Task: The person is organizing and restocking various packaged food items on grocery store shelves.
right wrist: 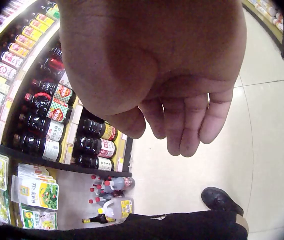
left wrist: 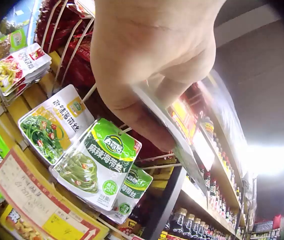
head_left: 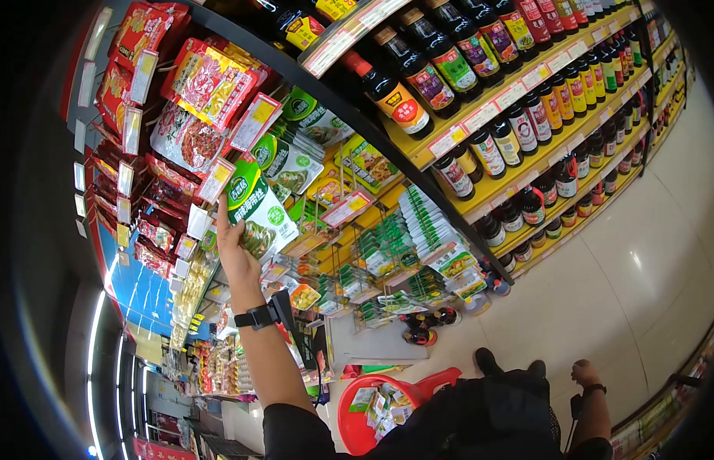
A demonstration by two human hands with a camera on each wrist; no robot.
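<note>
My left hand (head_left: 238, 257) pinches a green and white food packet (head_left: 257, 211) by its edge, in front of the hanging packets. In the left wrist view the hand (left wrist: 154, 65) hangs over the rack, with the held packet (left wrist: 174, 130) seen nearly edge-on between thumb and fingers. A similar green and white packet (left wrist: 99, 165) hangs on a hook below it, beside a yellow and white one (left wrist: 57, 125). Down by my side, the right hand (head_left: 585, 373) holds nothing; its fingers hang loosely bent in the right wrist view (right wrist: 157, 75).
Shelves of dark sauce bottles (head_left: 407, 96) run along the right of the rack. Red packets (head_left: 211, 84) hang at the upper left. A red basket (head_left: 348, 429) with several packets stands low by my body. Bottles (head_left: 420, 336) stand near the floor below the rack.
</note>
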